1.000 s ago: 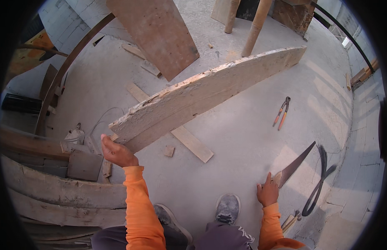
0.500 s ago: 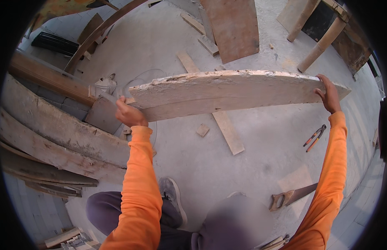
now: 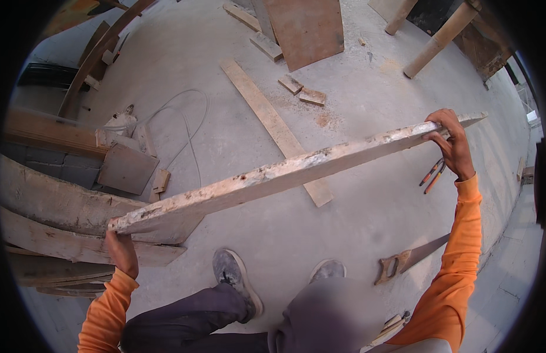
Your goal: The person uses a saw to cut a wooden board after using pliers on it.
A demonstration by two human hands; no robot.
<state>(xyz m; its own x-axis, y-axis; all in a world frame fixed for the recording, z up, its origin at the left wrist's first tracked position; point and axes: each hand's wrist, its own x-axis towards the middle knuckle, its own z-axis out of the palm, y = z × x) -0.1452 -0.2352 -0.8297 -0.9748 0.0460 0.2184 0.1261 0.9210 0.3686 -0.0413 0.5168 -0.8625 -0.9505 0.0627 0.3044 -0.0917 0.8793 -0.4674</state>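
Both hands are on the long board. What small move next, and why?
Perhaps slide the right hand slightly outward along the long board: the board's right tip sticks out past that hand, while the left hand is at the opposite end.

Two hands, one held board, one saw, two shoes — stacked boards, at least four.

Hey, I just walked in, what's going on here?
Someone's left hand and right hand are holding a long, rough-edged board near its two ends, slanting across the view. A narrow plank lies on the floor, partly hidden by the board. A handsaw and pincers lie to the right.
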